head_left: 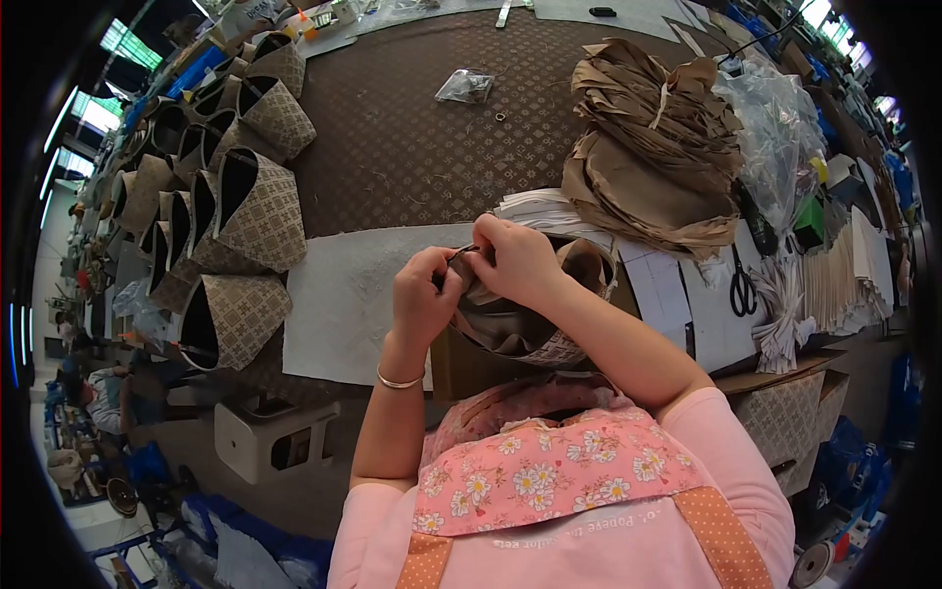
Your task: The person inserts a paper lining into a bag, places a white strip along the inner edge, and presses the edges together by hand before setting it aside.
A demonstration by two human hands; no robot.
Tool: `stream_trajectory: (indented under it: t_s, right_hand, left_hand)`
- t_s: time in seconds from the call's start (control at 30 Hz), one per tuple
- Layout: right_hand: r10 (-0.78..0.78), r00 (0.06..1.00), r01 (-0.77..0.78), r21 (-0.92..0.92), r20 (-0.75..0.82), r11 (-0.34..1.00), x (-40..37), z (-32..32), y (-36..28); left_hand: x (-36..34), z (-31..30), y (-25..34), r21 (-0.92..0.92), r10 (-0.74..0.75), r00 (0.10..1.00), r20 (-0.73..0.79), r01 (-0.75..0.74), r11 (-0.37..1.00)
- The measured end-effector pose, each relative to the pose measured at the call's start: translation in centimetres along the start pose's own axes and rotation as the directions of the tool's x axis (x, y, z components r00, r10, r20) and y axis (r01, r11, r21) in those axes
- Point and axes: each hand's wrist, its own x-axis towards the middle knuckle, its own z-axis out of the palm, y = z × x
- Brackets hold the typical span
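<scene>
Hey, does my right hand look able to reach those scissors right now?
Probably yes, once freed: the right hand is busy at the bag, but the scissors lie on that side, handles uncovered.

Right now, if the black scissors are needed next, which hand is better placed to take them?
Probably the right hand: the scissors lie on its side, while the left hand is farther. Both are busy at the lining.
</scene>
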Motion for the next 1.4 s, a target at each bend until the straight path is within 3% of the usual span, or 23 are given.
stream_trajectory:
  t_s: [0.03,0.1,0.27,0.4,0.5,0.57,0.93,1.0,1.1,1.13,1.17,1.2,1.23,1.3,1.33,1.4]
  right_hand:
    - [0.01,1.0,-0.01,-0.025,0.007,1.0,0.0,-0.1,0.1]
    - [0.026,1.0,-0.025,-0.049,0.011,0.998,-0.2,-0.1,0.3]
    - [-0.131,0.991,0.127,-0.071,-0.042,0.989,-0.7,-0.5,1.5]
    - [-0.094,0.995,0.095,-0.04,0.017,0.995,-1.0,-1.6,1.3]
    - [-0.092,0.996,0.091,-0.031,-0.017,0.995,-0.9,-1.3,1.4]
    - [-0.272,0.956,0.258,-0.125,-0.111,0.958,-0.8,-1.0,1.6]
    - [-0.306,0.952,0.295,-0.194,-0.029,0.936,-0.8,-1.0,1.2]
    - [-0.304,0.952,0.293,-0.181,-0.033,0.939,-1.2,-1.4,0.9]
    - [-0.265,0.962,0.252,-0.155,-0.07,0.955,-3.4,-2.6,-1.0]
    - [-0.162,0.974,0.181,-0.117,0.161,0.976,-4.7,-2.8,-1.4]
    - [-0.054,0.922,0.099,-0.101,0.384,0.99,-5.5,-3.1,-1.8]
    - [0.075,0.77,0.101,-0.237,0.633,0.966,-5.6,-3.7,-2.3]
    - [0.083,0.768,0.098,-0.246,0.635,0.964,-5.8,-3.6,-2.4]
    - [-0.129,0.875,0.307,-0.328,0.466,0.893,-6.0,-2.8,-2.7]
    - [-0.095,0.869,0.097,0.019,0.486,0.995,-5.0,-1.8,-1.5]
    - [-0.068,0.852,0.081,-0.001,0.519,0.997,-5.8,-1.7,-1.5]
  left_hand:
    - [0.0,0.2,0.0,0.0,0.001,1.0,0.001,-0.001,1.0]
    - [0.0,0.6,0.3,-0.237,-0.099,0.994,-0.034,0.088,0.967]
    - [0.4,0.8,1.2,-0.153,-0.047,0.999,-0.003,0.046,0.987]
    - [0.5,0.8,0.5,-0.035,0.078,0.997,-0.014,-0.078,0.996]
    - [0.4,0.9,0.7,-0.038,0.058,0.997,-0.041,-0.06,0.997]
    - [0.4,0.8,0.5,-0.021,0.074,0.996,-0.041,-0.074,0.997]
    - [0.6,0.8,0.6,0.051,0.154,0.988,0.0,-0.154,0.987]
    - [0.9,0.5,0.7,-0.013,0.098,0.99,0.106,-0.097,0.995]
    - [1.1,0.1,0.5,-0.078,0.075,0.986,0.151,-0.064,0.995]
    - [1.2,-0.1,0.6,-0.084,0.071,0.987,0.142,-0.06,0.995]
    - [1.3,-0.4,0.8,-0.031,0.083,0.989,0.124,-0.08,0.996]
    - [1.3,-0.6,1.3,0.022,0.096,0.989,0.11,-0.099,0.995]
    - [1.2,-0.8,2.5,0.012,0.097,0.989,0.109,-0.099,0.995]
    - [0.7,-1.0,5.9,0.015,0.195,0.979,0.068,-0.196,0.98]
    - [0.3,-0.9,7.7,0.006,0.192,0.979,0.067,-0.192,0.981]
    - [-0.7,-0.9,10.9,-0.004,0.368,0.926,0.085,-0.369,0.929]
